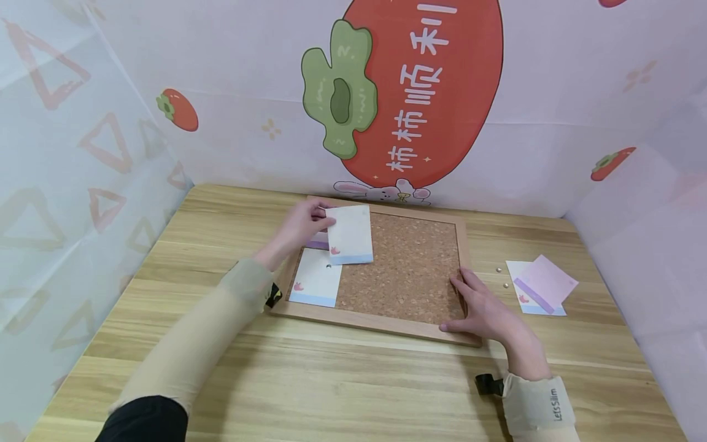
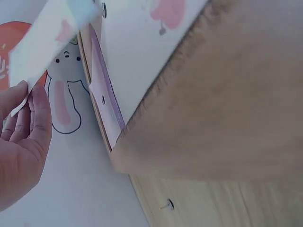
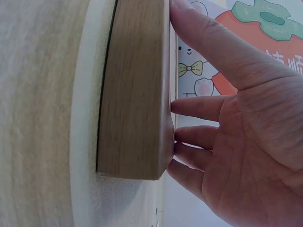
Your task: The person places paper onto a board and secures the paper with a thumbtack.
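Note:
My left hand (image 1: 301,226) pinches a white note sheet (image 1: 351,233) with a blue bottom strip, held above the cork board (image 1: 403,270). In the left wrist view, thumb and fingertips grip the edge of this note (image 2: 42,45). A second white note (image 1: 316,282) lies on the board's lower left, with a thumbtack (image 1: 328,266) at its top. Behind the held sheet, a purple note (image 1: 317,241) is partly hidden; a tack (image 2: 103,100) is in it. My right hand (image 1: 491,310) rests with extended fingers on the wooden frame (image 3: 135,94) at its near right corner.
Right of the board, two thumbtacks (image 1: 506,285) lie on the wooden table (image 1: 331,380). Beside them a pink-purple note (image 1: 547,279) overlaps a white note (image 1: 516,268). Another tack (image 2: 169,204) lies near the board's left side. A printed cloth backdrop (image 1: 237,73) stands behind.

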A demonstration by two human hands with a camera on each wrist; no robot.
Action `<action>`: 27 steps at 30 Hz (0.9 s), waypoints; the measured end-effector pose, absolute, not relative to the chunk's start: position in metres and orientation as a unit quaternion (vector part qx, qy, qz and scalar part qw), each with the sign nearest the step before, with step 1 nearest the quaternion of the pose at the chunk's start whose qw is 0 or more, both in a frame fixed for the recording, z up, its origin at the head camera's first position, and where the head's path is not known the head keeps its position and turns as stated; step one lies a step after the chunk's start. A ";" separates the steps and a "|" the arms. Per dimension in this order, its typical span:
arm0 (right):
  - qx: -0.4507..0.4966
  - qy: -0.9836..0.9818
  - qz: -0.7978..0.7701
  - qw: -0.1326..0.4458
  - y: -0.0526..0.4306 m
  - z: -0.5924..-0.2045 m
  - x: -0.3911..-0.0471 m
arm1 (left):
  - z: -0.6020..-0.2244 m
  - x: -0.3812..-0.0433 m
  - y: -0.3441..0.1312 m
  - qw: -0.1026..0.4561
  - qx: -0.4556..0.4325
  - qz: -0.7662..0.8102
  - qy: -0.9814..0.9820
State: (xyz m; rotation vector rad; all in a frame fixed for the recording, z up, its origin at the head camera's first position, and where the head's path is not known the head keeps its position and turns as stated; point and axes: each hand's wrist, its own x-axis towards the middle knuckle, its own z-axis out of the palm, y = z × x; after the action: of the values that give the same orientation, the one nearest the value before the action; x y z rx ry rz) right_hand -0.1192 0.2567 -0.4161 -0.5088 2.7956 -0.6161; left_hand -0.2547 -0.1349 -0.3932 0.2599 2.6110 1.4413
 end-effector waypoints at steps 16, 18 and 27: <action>-0.174 0.955 -0.208 0.118 0.257 -0.417 -0.120 | -0.398 -0.277 -0.092 0.047 0.111 0.349 0.929; -0.175 0.955 -0.210 0.118 0.257 -0.417 -0.120 | -0.400 -0.279 -0.087 0.053 0.113 0.347 0.930; -0.175 0.955 -0.209 0.119 0.257 -0.417 -0.120 | -0.412 -0.292 -0.072 0.043 0.126 0.316 0.940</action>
State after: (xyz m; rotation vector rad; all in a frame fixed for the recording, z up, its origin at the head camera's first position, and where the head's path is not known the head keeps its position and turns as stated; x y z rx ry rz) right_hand -0.1202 0.2573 -0.4167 -0.5116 2.7916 -0.6111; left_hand -0.2918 -0.0717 -0.4117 0.3844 2.8732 0.9649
